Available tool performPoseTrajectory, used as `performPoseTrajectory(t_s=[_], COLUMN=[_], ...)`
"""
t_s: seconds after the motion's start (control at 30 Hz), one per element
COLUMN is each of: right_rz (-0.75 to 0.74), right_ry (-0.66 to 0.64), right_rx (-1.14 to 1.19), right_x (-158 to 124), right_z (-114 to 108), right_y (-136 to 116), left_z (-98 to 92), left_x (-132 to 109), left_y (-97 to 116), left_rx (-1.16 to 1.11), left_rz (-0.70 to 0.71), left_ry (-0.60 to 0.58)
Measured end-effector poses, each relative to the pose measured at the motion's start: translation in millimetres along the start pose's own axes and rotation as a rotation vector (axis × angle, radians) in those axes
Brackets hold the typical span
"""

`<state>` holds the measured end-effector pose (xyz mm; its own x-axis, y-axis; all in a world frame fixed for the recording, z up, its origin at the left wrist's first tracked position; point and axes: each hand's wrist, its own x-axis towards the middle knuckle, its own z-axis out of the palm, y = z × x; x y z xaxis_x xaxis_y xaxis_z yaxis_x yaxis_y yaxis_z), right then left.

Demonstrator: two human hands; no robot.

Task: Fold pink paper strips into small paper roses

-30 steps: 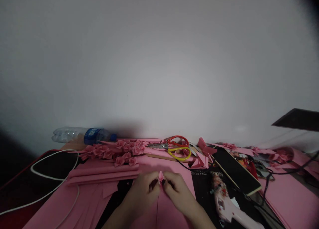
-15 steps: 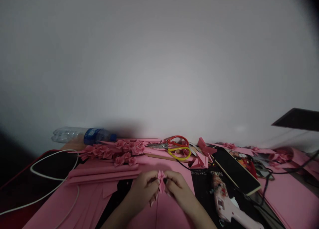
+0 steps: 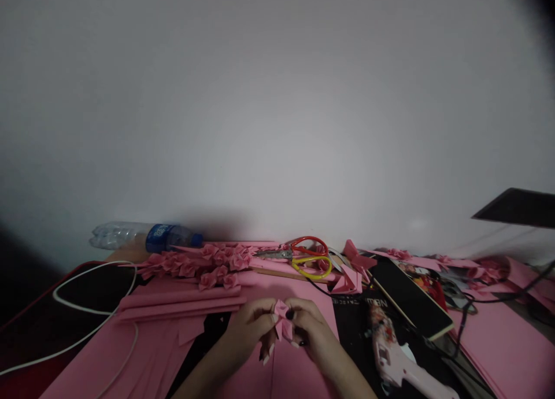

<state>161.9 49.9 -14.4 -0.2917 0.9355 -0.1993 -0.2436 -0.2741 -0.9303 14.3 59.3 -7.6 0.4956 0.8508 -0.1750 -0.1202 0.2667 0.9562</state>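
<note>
Between my two hands, near the bottom centre, is a small folded pink paper piece (image 3: 283,320) with pointed flaps. My left hand (image 3: 248,333) pinches its left edge between thumb and fingers. From the other side, my right hand (image 3: 313,333) grips its right edge, dark nails showing. Both hands are over a large pink paper sheet (image 3: 281,373). Beyond them lie scissors (image 3: 311,259) with one red and one yellow handle, and a cluster of folded pink paper roses (image 3: 208,262) to their left.
A plastic bottle (image 3: 145,236) lies by the wall at the back left, near a white cable (image 3: 58,295). Rolled pink paper (image 3: 182,304) is left of my hands. On the right are a phone (image 3: 411,298) and a pink glue gun (image 3: 396,358).
The paper piece has turned and opened in my fingers, showing more of its folds. My fingers have shifted slightly around it.
</note>
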Motion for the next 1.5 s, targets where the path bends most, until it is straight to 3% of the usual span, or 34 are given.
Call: performPoseTrajectory(t_s=[0.17, 0.27, 0.37, 0.57, 0.8, 0.9, 1.13, 1.4, 1.5], right_rz=[0.02, 0.013, -0.013, -0.145, -0.269, -0.239, -0.152, -0.23, -0.264], right_ry=[-0.024, 0.001, 0.002, 0.153, 0.155, 0.171, 0.008, -0.011, -0.019], right_rx=[0.093, 0.059, -0.071, -0.355, -0.586, -0.545, -0.344, -0.456, -0.506], right_x=[-1, -1, -1, -5, -6, -6, -3, -1, -1], right_z=[0, 0, 4, 18, 15, 12, 14, 15, 14], right_y=[3, 1, -5, -14, -8, -5, -7, -6, -5], left_z=[-3.1, -0.9, 3.3, 8.4, 7.6, 7.4, 7.5, 6.6, 6.1], left_x=[1, 1, 0, -2, -2, -2, 2, 6, 5], left_y=[-6, -6, -4, -3, -3, -3, 0, -2, -4], left_rx=[-0.076, -0.047, 0.05, 0.249, 0.322, 0.294, 0.124, -0.083, -0.059], left_rz=[-0.04, -0.026, 0.027, 0.113, 0.143, 0.143, 0.106, -0.014, -0.017], left_ry=[-0.068, -0.022, 0.053, 0.142, 0.198, 0.196, 0.176, 0.21, 0.196])
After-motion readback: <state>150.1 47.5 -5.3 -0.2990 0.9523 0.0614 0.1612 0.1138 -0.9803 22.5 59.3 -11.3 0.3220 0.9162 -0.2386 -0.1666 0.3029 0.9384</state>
